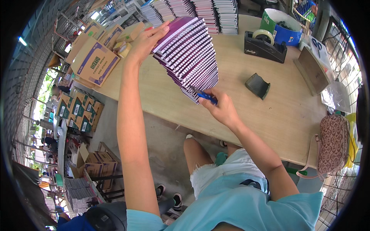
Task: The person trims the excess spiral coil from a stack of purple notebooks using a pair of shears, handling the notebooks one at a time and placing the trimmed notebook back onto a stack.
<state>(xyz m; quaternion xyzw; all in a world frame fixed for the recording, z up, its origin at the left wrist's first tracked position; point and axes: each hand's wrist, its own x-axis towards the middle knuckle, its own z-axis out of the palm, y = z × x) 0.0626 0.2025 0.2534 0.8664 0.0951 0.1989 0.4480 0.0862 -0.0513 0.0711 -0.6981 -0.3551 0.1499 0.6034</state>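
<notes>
A thick stack of spiral-bound memo books (pixel 189 54) with purple covers stands tilted over the table, its white wire bindings facing me in rows. My left hand (pixel 148 42) grips its upper left side, the fingers laid over the top cover. At the stack's lower right end, my right hand (pixel 221 106) is closed round a small blue-handled tool (pixel 206 96). The tool's dark tip is at the bindings of the lowest books; its exact kind is too small to tell.
On the wooden table (pixel 185 111) are a black tape dispenser (pixel 266 46), a dark curved piece (pixel 258 86), a green-and-blue tub (pixel 281 27) and a brown board (pixel 311 71). Book stacks (pixel 206 15) line the back. Cartons (pixel 96 61) stand left; a patterned bag (pixel 333 142) sits right.
</notes>
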